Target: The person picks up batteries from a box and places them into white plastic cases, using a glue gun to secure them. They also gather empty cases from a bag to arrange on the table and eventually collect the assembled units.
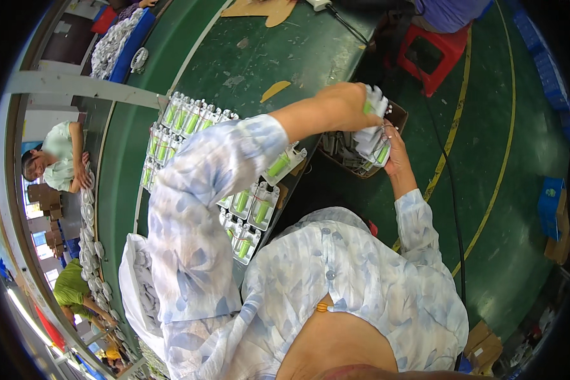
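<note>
L hand (345,104) reaches across, fingers closed on clear green-cored blister packs (372,136); R hand (396,157) grips same stack w/ curled fingers, above brown cardboard box (398,115) holding more packs.

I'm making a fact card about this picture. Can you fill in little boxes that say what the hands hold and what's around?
Left hand: grips the top of a bundle of white and green packs
Right hand: holds the bundle from below
Under the hands: brown box on the floor
On the table: rows of clear packs with green parts
Nearby: red stool
</note>
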`<control>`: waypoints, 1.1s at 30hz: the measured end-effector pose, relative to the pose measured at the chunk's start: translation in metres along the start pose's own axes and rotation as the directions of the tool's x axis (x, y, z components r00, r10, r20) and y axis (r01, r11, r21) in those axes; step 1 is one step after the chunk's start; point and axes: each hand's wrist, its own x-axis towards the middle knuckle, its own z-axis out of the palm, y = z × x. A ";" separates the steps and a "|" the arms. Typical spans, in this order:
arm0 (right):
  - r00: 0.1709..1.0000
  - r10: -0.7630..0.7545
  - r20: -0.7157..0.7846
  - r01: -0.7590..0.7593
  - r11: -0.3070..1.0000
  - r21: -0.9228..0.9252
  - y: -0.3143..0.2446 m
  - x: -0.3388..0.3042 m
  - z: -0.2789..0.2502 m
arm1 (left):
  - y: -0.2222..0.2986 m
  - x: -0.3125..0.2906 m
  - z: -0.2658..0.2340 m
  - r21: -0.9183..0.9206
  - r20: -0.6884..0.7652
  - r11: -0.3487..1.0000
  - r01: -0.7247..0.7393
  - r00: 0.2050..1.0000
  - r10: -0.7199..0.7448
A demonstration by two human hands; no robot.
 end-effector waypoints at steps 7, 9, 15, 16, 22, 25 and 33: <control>0.950 0.009 -0.312 -0.046 0.993 -0.112 0.027 0.038 -0.082 | -0.050 -0.059 -0.034 -0.221 -0.334 0.974 -0.045 0.942 -0.032; 0.952 -0.009 -0.307 -0.050 0.982 -0.185 0.022 0.034 -0.075 | -0.095 -0.091 -0.055 -0.184 -0.482 0.982 0.032 0.868 -0.118; 0.980 0.094 0.177 0.030 0.803 -0.595 -0.019 -0.032 0.049 | -0.247 -0.193 -0.108 0.137 -0.555 0.748 0.650 0.676 -0.485; 0.954 0.162 0.253 0.040 0.765 -0.643 -0.021 -0.050 0.076 | -0.260 -0.199 -0.107 0.179 -0.515 0.684 0.707 0.660 -0.547; 0.797 0.401 0.451 -0.090 0.817 -0.569 -0.014 -0.130 0.165 | -0.287 -0.184 -0.098 0.035 -0.321 0.743 0.668 0.711 -0.625; 0.794 0.395 0.462 -0.105 0.838 -0.535 0.005 -0.129 0.172 | -0.304 -0.176 -0.085 0.092 -0.367 0.762 0.641 0.734 -0.572; 0.790 0.462 0.404 -0.243 0.840 -0.486 0.000 -0.108 0.197 | -0.248 -0.157 -0.066 -0.001 -0.321 0.827 0.563 0.783 -0.533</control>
